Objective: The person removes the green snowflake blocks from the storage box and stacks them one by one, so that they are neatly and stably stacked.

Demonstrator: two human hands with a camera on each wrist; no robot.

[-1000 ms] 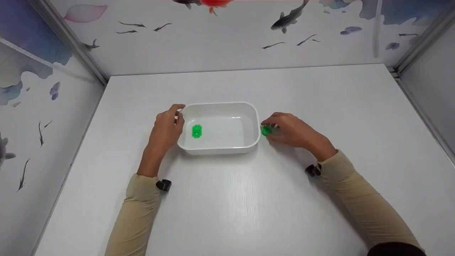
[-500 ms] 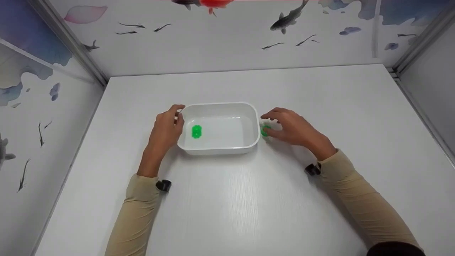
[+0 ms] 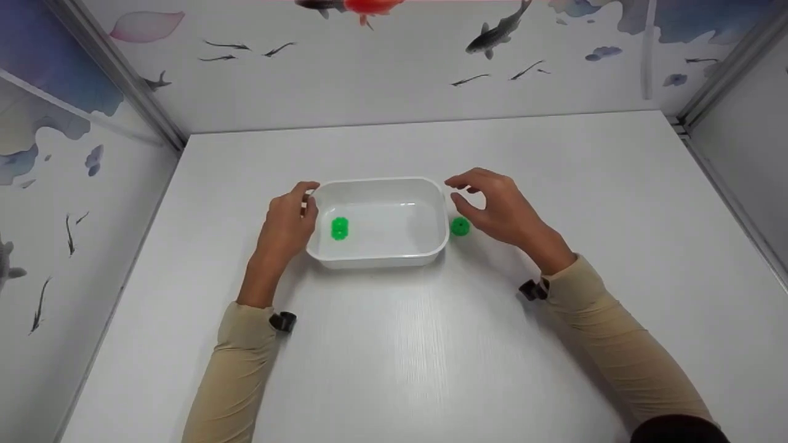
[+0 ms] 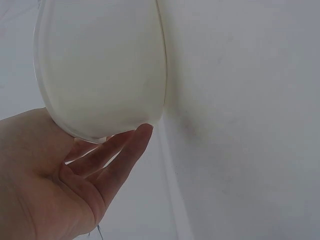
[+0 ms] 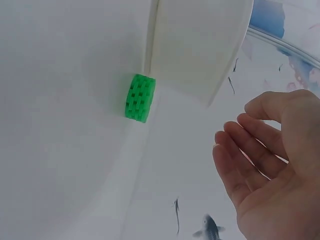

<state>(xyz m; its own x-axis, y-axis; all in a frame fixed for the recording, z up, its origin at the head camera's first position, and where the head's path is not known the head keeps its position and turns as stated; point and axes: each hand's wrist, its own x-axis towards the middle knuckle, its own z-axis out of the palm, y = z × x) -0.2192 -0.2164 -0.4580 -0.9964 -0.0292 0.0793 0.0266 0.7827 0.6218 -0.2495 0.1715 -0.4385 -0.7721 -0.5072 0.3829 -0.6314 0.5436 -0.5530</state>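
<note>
A white rectangular tray [image 3: 394,256] stands on the table. My left hand [image 3: 286,221] rests at its left end; in the left wrist view, the fingertips [image 4: 145,131] touch the outer wall. Inside the tray, toward the left, lies a small green lobed plastic piece [image 3: 340,228]. Just outside the right end sits a round green piece [image 3: 460,226] with a central hole; its side looks toothed and layered in the right wrist view. My right hand [image 3: 495,206] hovers beside and beyond it, thumb and fingers apart, holding nothing.
The white tabletop [image 3: 394,344] runs up to a back wall panel [image 3: 381,80] printed with fish. Another printed panel [image 3: 111,215] borders the left side, and a plain panel [image 3: 745,141] the right. A black wrist device sits on each cuff.
My right hand has let go of the round green piece and risen away toward the back, leaving the piece by the tray's right end. The left hand stays at the tray.
</note>
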